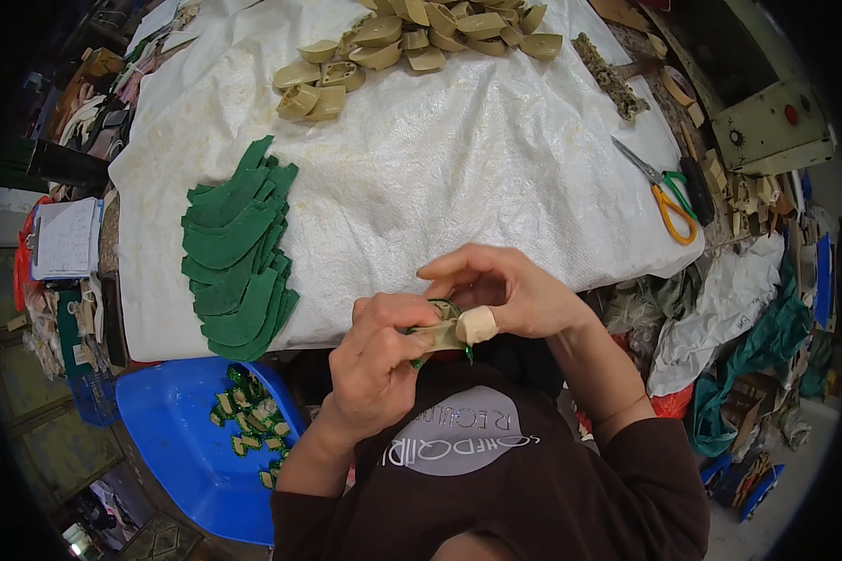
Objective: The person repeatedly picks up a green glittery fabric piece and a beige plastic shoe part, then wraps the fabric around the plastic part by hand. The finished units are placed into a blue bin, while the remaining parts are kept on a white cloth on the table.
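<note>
Just off the table's front edge, both hands meet around a small beige heel-shaped piece [436,335] with shiny green material at its edges. My left hand [376,353] grips it, fingers wrapped round its left side. My right hand [524,294] has its thumb, wearing a beige finger cover [477,324], pressed against the piece's right side; its index finger arches above. To the left lies an overlapping stack of curved green sheet pieces [239,257]. A heap of bare beige heel-shaped pieces [379,56] sits at the far side.
A white woven sheet [421,178] covers the table. Scissors [669,201] with orange and green handles lie at its right edge. A blue basin [173,449] at lower left holds several green-trimmed beige pieces [248,411]. A clipboard [65,238] stands at left; crumpled bags [720,318] crowd the right.
</note>
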A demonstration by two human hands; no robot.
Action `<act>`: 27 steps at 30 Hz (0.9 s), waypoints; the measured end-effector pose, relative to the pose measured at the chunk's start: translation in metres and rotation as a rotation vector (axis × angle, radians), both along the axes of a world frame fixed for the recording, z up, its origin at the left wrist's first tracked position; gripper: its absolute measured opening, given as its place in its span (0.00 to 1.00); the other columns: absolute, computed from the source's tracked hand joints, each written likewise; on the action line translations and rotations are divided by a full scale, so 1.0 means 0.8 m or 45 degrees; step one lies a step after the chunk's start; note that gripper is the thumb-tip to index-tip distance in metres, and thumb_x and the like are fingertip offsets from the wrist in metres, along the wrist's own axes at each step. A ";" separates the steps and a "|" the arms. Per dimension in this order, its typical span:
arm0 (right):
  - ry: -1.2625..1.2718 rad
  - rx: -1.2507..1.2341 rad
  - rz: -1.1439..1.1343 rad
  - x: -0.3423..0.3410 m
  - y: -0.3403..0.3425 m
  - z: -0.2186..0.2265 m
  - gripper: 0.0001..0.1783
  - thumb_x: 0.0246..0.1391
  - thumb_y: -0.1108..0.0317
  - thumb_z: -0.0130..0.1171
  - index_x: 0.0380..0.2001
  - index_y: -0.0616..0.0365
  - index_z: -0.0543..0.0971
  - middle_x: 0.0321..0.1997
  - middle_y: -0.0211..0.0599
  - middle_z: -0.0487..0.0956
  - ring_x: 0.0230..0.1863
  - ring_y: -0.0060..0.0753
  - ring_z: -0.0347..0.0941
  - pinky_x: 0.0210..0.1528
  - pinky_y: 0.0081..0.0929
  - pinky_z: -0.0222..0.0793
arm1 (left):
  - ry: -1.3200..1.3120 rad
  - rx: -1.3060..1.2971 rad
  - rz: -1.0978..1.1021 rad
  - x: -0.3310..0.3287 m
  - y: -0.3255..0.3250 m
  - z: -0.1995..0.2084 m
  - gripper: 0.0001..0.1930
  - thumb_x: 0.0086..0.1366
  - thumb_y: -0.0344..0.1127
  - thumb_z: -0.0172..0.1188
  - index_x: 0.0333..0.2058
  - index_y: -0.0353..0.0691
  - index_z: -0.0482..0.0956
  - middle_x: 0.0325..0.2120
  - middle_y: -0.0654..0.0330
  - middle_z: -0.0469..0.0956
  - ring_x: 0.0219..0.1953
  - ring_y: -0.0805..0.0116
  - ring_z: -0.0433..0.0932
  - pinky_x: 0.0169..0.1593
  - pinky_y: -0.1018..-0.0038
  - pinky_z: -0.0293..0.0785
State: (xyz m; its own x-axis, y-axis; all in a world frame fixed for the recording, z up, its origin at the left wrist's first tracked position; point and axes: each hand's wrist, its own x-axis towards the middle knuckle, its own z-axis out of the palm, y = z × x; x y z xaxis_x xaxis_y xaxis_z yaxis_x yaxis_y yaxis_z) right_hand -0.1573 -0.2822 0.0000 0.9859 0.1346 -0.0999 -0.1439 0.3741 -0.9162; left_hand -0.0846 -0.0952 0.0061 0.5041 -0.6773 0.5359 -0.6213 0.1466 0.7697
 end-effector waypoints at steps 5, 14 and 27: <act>0.075 -0.088 0.087 0.012 -0.005 0.008 0.29 0.47 0.73 0.66 0.52 0.63 0.68 0.43 0.45 0.78 0.44 0.28 0.75 0.50 0.26 0.71 | -0.274 0.148 -0.062 0.010 -0.002 0.011 0.13 0.47 0.16 0.60 0.29 0.35 0.68 0.33 0.51 0.75 0.32 0.58 0.76 0.35 0.71 0.68; -0.283 -0.114 -0.236 0.007 0.012 -0.019 0.28 0.58 0.59 0.56 0.59 0.58 0.65 0.48 0.43 0.77 0.45 0.31 0.73 0.47 0.27 0.68 | 0.626 -0.190 0.154 -0.005 -0.003 -0.010 0.07 0.57 0.22 0.61 0.33 0.33 0.72 0.35 0.50 0.76 0.36 0.68 0.75 0.41 0.76 0.71; -0.430 -0.464 -0.464 0.016 0.026 0.002 0.08 0.45 0.75 0.57 0.31 0.56 0.73 0.37 0.34 0.72 0.41 0.37 0.64 0.47 0.33 0.57 | 0.805 -0.135 0.187 -0.004 -0.016 -0.008 0.06 0.58 0.24 0.61 0.33 0.33 0.73 0.36 0.52 0.76 0.35 0.74 0.73 0.39 0.79 0.70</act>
State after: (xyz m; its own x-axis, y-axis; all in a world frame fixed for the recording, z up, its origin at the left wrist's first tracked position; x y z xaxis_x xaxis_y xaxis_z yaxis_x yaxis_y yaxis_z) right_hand -0.1446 -0.2615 0.0020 0.9472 -0.2007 0.2500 0.2550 -0.0008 -0.9669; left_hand -0.0880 -0.1078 -0.0003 0.8271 -0.5370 0.1658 -0.0732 0.1897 0.9791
